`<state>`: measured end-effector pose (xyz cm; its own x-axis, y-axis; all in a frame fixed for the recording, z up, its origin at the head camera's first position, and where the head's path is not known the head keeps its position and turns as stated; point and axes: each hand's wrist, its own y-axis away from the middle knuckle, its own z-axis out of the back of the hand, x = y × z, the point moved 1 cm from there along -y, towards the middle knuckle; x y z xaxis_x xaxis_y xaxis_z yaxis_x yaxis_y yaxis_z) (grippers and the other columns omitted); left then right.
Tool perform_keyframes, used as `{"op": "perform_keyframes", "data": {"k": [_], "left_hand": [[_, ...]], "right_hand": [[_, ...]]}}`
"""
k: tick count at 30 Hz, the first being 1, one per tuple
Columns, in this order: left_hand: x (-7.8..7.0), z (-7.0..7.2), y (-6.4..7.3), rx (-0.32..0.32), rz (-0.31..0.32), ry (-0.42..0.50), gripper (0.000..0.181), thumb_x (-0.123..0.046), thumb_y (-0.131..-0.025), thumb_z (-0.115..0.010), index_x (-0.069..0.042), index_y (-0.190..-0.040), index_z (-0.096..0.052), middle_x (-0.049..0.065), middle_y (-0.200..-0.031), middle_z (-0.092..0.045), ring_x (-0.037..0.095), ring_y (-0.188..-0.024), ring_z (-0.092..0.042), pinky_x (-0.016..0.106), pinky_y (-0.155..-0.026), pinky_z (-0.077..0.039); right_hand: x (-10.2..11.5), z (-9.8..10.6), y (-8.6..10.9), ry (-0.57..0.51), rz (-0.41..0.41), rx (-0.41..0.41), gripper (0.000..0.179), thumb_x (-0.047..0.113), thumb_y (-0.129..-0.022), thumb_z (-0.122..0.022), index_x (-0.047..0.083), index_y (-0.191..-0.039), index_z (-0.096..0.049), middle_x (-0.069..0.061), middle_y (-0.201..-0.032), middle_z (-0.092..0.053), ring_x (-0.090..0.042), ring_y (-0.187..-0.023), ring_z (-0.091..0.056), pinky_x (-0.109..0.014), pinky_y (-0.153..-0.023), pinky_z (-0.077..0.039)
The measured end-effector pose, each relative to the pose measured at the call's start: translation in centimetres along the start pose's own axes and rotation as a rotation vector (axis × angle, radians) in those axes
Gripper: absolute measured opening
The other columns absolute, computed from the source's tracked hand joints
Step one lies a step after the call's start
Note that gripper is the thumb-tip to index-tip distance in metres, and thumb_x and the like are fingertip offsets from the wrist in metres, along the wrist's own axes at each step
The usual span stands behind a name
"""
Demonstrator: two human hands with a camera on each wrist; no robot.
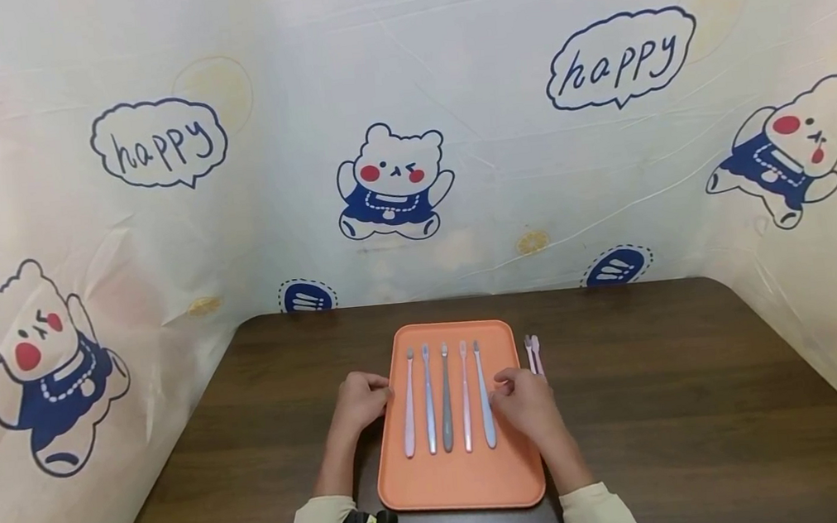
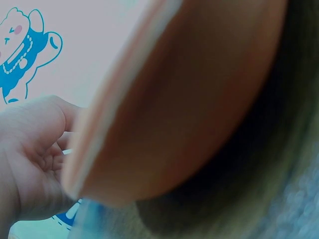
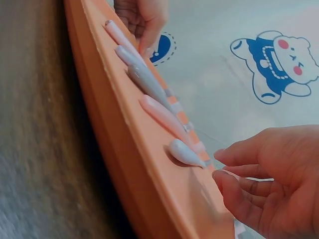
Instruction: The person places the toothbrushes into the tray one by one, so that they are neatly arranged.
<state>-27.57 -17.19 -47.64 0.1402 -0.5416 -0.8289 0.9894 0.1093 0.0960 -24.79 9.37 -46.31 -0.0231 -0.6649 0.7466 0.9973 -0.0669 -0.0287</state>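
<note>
Several toothbrushes lie side by side on an orange tray (image 1: 461, 488), heads away from me: a pink one (image 1: 409, 416), a light blue one (image 1: 430, 414), a grey one (image 1: 446, 413), another pink one (image 1: 466, 411) and, rightmost, another light blue one (image 1: 486, 409). At the tray's left rim my left hand (image 1: 362, 399) grips the edge with curled fingers; the tray hides part of them in the left wrist view. My right hand (image 1: 528, 401) hovers over the tray's right side, beside the rightmost toothbrush. A small gap shows between its thumb and fingertips, with nothing held.
Two more toothbrushes (image 1: 536, 355) lie on the table right of the tray, partly hidden behind my right hand. The brown wooden table (image 1: 701, 419) extends to both sides. A printed sheet with bears (image 1: 393, 185) hangs behind and at the sides.
</note>
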Motion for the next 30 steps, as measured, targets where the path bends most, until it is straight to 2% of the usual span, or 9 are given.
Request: {"op": "perform_keyframes", "data": {"k": [7, 12, 24, 30], "left_hand": [[0.1, 0.0, -0.1, 0.001, -0.001, -0.005, 0.021, -0.004, -0.091, -0.064, 0.007, -0.103, -0.077, 0.020, -0.095, -0.076, 0.015, -0.072, -0.071, 0.031, -0.064, -0.061], [0.1, 0.0, -0.2, -0.005, 0.004, -0.015, 0.021, -0.004, -0.091, -0.064, 0.007, -0.103, -0.077, 0.019, -0.095, -0.076, 0.015, -0.072, -0.070, 0.030, -0.064, -0.061], [-0.1, 0.0, -0.2, -0.007, 0.007, -0.026, 0.021, -0.005, -0.090, -0.064, 0.006, -0.102, -0.077, 0.018, -0.094, -0.076, 0.014, -0.071, -0.069, 0.029, -0.063, -0.059], [0.0, 0.0, -0.1, -0.006, 0.008, -0.032, 0.021, -0.005, -0.091, -0.064, 0.006, -0.103, -0.077, 0.018, -0.094, -0.076, 0.014, -0.070, -0.069, 0.029, -0.063, -0.059]], "right_hand": [[-0.2, 0.6, 0.0, 0.010, -0.046, 0.010, 0.027, 0.008, -0.088, -0.075, 0.000, -0.113, -0.074, -0.009, -0.089, -0.073, -0.015, -0.074, -0.063, -0.031, -0.064, -0.056], [-0.4, 1.1, 0.0, 0.001, -0.040, 0.010, 0.027, 0.009, -0.088, -0.075, 0.001, -0.114, -0.073, -0.009, -0.088, -0.073, -0.015, -0.072, -0.063, -0.030, -0.063, -0.054], [-1.6, 3.0, -0.3, -0.033, -0.042, 0.072, 0.033, 0.009, -0.090, -0.073, -0.004, -0.121, -0.070, -0.013, -0.092, -0.073, -0.014, -0.072, -0.064, -0.030, -0.065, -0.058], [-2.6, 4.4, -0.4, -0.053, -0.100, 0.084, 0.036, 0.010, -0.091, -0.070, -0.004, -0.125, -0.067, -0.015, -0.096, -0.072, -0.016, -0.071, -0.064, -0.028, -0.061, -0.056]]}}
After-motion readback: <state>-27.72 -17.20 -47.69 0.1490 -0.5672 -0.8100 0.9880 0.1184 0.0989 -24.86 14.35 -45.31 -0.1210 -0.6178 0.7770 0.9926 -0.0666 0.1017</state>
